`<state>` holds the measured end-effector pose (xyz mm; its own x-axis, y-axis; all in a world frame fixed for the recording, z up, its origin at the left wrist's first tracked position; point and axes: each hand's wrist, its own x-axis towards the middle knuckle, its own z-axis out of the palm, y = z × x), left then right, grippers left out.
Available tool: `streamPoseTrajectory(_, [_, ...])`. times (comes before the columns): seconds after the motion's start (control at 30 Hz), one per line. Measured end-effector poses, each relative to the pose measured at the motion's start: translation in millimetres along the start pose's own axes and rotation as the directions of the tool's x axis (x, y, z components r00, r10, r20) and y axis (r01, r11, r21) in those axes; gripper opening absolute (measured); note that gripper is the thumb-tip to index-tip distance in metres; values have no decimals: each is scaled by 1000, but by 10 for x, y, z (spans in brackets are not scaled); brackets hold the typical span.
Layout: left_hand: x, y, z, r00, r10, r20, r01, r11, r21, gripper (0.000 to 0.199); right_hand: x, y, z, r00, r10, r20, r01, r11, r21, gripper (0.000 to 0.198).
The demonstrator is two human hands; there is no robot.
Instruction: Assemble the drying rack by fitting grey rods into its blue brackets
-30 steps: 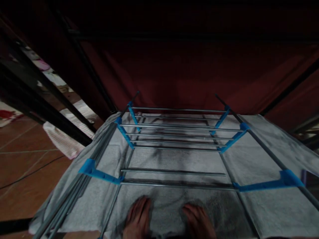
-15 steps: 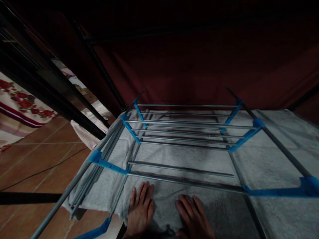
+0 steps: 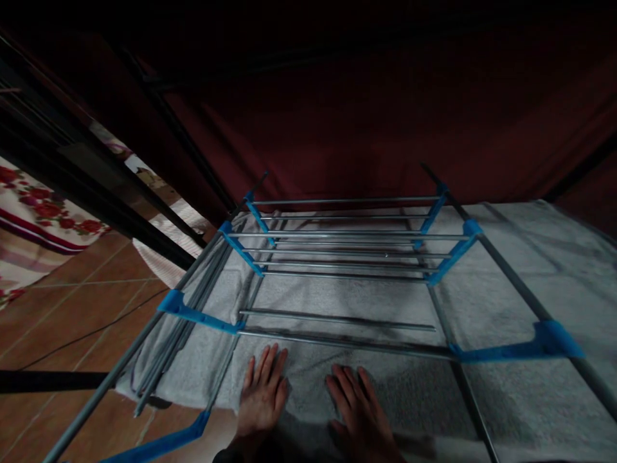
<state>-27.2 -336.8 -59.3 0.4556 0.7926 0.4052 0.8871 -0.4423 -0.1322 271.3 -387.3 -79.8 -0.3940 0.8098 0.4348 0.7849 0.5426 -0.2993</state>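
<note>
Both hands lie palm down on a grey blanket (image 3: 308,379), fingers stretched out. My left hand (image 3: 263,395) rests just in front of the near metal crossbar (image 3: 347,342), apart from it. To its right, my right hand (image 3: 357,405) lies flat in the same way, its lower part in shadow. Neither hand holds anything. Around and beyond them stands a partly assembled rack of grey metal tubes with blue plastic brackets, such as the right bracket (image 3: 525,347) and the left bracket (image 3: 200,315). One loose-looking tube (image 3: 337,317) lies behind the near crossbar.
Several loose grey tubes (image 3: 186,328) lie bundled at the left edge of the blanket. A dark red curtain (image 3: 337,141) hangs behind. Black frame posts (image 3: 96,186) cross the left side, above a tiled floor (image 3: 96,321) with a thin cable. Flowered cloth (image 3: 45,206) hangs far left.
The view has shifted slightly, so the rack sits a little further left in the picture. Both hands stay flat on the blanket.
</note>
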Motion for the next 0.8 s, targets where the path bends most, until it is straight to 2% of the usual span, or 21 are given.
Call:
streamPoseTrajectory(0.1, [4, -7, -4, 1000, 13, -21, -13, 1000, -6, 78, 8, -42, 22, 999, 5, 33, -4, 1000, -31, 79])
streamPoseTrajectory(0.27, [-43, 1, 47, 1000, -19, 4, 19, 1000, 10, 72, 8, -63, 79, 1000, 12, 3, -12, 993, -115, 77])
streamPoseTrajectory(0.47, [-72, 27, 114, 998, -67, 7, 67, 998, -4, 63, -40, -66, -61, 998, -54, 35, 60, 984, -167, 70])
streamPoseTrajectory(0.63, [-52, 26, 118, 998, -54, -28, 54, 999, 9, 59, -102, -62, -74, 999, -49, 24, 52, 986, -156, 72])
streamPoseTrajectory(0.8, [-44, 30, 130, 996, -73, -43, 74, 997, 5, 58, -131, -38, -13, 998, -19, 65, 27, 992, -127, 77])
